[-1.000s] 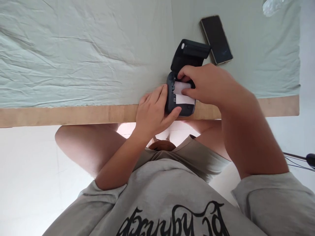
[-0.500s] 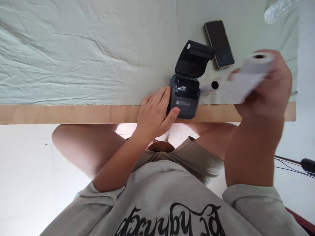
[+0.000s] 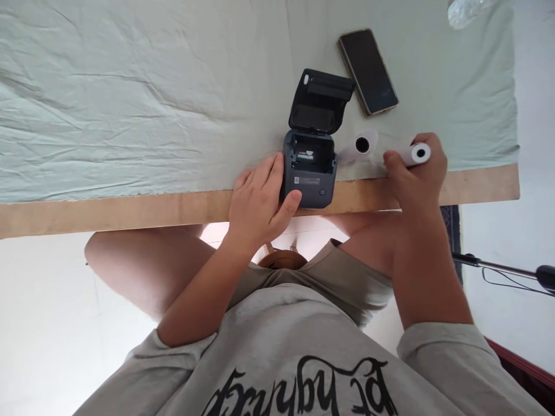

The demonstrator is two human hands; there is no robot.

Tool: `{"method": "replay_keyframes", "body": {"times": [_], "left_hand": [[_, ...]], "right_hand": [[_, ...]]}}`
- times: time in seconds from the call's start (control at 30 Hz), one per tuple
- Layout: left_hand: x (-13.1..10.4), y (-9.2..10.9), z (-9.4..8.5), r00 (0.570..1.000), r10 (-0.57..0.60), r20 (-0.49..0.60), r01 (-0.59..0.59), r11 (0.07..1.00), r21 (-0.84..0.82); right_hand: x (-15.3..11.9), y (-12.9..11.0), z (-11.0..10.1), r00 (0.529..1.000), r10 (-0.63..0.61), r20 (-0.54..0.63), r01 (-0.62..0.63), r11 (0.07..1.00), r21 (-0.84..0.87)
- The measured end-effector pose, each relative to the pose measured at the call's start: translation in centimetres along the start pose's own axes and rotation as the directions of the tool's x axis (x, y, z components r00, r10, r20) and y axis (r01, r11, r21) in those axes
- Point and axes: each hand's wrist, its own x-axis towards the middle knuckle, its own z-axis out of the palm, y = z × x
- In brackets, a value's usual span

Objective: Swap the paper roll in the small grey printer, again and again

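Observation:
A small dark portable printer [image 3: 309,193] stands at the table's front edge with its lid [image 3: 321,104] swung up, showing the bay inside. My left hand [image 3: 260,199] lies flat against its left side, fingers stretched out and thumb at the front corner. A white paper roll [image 3: 420,153] is in my right hand [image 3: 418,173], fingers wrapped round it, low over the cloth to the right. Between the printer and that hand lies another white paper roll [image 3: 362,144] with a dark core, its loose paper spread beside it.
A smartphone [image 3: 368,72] with a dark screen lies behind the printer to the right. Crumpled clear plastic [image 3: 466,11] sits at the far right. A pale green cloth [image 3: 151,115] covers the table, leaving a wooden front edge [image 3: 117,214] bare.
My right hand has come down and to the left with the paper roll, nearer the table. My left hand stays against the printer. The whole view has shifted slightly.

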Motion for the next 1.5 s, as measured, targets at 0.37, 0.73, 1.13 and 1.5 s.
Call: {"method": "replay_keyframes", "body": {"times": [0.37,0.73,1.13,1.5], "left_hand": [[0.0,0.1,0.0,1.000,0.003,0.005,-0.003,1.000,0.006],[-0.1,0.0,0.0,1.000,0.010,0.013,-0.010,1.000,0.007],[0.0,0.0,-0.2,0.999,-0.003,0.037,0.002,1.000,0.009],[0.0,0.1,-0.2,1.000,-0.003,0.031,0.002,1.000,0.029]], "right_hand": [[-1.2,-3.0,-0.1,0.922,-0.377,-0.092,0.368,0.924,-0.099],[-1.0,-2.2,4.2,0.906,-0.402,0.132,0.410,0.911,-0.044],[-2.4,-3.5,4.0,0.980,-0.153,0.130,0.155,0.988,-0.005],[-2.3,-3.8,3.9,0.958,-0.243,0.154,0.248,0.968,-0.020]]}}
